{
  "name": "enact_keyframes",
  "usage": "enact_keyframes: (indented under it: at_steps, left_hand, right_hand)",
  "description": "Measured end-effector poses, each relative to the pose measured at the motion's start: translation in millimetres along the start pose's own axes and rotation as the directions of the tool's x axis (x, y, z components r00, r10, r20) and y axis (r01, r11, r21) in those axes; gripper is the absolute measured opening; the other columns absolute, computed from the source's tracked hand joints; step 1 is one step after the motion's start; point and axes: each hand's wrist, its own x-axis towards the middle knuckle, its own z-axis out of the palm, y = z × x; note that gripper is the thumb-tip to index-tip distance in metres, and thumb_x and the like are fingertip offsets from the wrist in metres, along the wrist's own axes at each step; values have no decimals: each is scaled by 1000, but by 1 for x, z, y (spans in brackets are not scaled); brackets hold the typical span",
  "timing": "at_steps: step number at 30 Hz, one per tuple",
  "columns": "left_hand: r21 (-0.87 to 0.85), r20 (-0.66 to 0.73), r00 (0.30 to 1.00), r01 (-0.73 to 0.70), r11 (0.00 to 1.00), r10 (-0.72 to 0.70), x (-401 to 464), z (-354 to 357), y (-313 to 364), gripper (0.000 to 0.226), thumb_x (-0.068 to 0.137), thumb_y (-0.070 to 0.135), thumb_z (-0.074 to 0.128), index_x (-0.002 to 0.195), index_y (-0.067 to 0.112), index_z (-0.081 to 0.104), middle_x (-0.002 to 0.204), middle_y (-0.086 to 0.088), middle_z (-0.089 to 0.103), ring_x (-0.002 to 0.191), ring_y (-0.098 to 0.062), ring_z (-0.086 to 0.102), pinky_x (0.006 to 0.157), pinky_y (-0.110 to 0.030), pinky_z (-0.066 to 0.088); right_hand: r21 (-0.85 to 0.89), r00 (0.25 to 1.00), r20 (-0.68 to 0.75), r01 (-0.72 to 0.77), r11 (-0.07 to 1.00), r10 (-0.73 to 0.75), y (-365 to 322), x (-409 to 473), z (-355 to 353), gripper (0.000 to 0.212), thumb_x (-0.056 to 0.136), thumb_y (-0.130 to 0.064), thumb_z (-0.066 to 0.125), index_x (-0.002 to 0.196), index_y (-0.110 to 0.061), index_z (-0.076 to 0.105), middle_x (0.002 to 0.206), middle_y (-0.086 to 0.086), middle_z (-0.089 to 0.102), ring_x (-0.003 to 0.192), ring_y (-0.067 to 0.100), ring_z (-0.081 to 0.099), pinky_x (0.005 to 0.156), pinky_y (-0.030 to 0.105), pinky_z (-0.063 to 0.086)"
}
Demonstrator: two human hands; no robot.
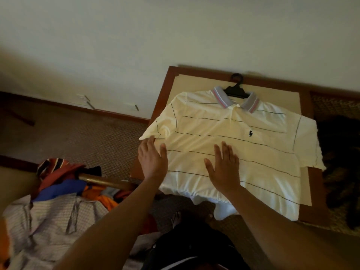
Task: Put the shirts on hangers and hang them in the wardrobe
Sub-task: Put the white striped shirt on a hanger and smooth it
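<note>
Pale yellow short-sleeved polo shirt (224,141) with thin dark horizontal stripes and a small dark emblem on the chest lies face up, spread flat on a wooden tabletop (311,205) with a brown frame and a lighter inset panel. Collar is grey-blue with pink and white bands. A black plastic hanger (236,88) sits inside the neck opening, hook pointing away toward the wall, shoulders hidden under the fabric. Shirt hem hangs over the near edge of the tabletop; one sleeve drapes past the right side. Left hand (153,159) is flat, fingers straight and together, at the shirt's left edge just below the near sleeve; grip open, nothing held. Right hand (224,166) lies palm down on the lower front of the shirt, fingers spread and straight; grip open likewise. Both forearms bare. To the left, a heap of other clothes (58,201): a light checked shirt on top, with orange, blue and red-striped garments beneath. A brass-coloured rail (105,182) crosses behind the heap. Patterned brown carpet (78,137) runs to a dark wooden skirting board below a pale wall (175,32).
</note>
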Motion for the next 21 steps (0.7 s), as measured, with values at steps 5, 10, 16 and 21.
enact_keyframes:
  at_steps: [5, 10, 16, 21]
  left_hand:
    - [-125, 105, 831, 557, 821, -547, 67, -9, -11, 65, 92, 58, 42, 138, 12, 43, 138, -15, 45, 128, -32, 42, 104, -51, 38]
    - [-18, 258, 804, 559, 829, -536, 98, -13, -27, 37, 94, 41, 51, 112, 10, 62, 91, -6, 58, 75, -16, 55, 56, -26, 45]
    - [-422, 18, 941, 313, 851, -338, 128, -44, -18, 14, 99, 22, 49, 110, 14, 53, 94, 0, 58, 76, -7, 54, 57, -21, 42]
    - [-720, 441, 791, 594, 357, -424, 142, -43, -42, 36, 97, 42, 49, 108, 10, 59, 101, -13, 63, 91, -25, 61, 73, -36, 53]
  right_hand:
    - [-12, 994, -9, 105, 994, -105, -32, 46, -14, 74, 93, -58, 15, 145, -11, 36, 154, 18, 29, 143, 36, 25, 111, 56, 25]
    - [-72, 990, 38, 137, 988, -135, -71, 89, -25, 82, 86, -60, 1, 149, -13, 27, 158, 14, 20, 146, 31, 15, 114, 52, 16]
    - [-119, 993, 75, 95, 988, -87, -106, 145, -17, 59, 101, -48, 24, 150, -15, 21, 159, 12, 15, 147, 29, 10, 116, 51, 14]
    - [-169, 996, 93, 26, 985, -10, -127, 181, -7, 58, 101, -48, 24, 150, -16, 20, 159, 12, 13, 147, 31, 11, 116, 50, 17]
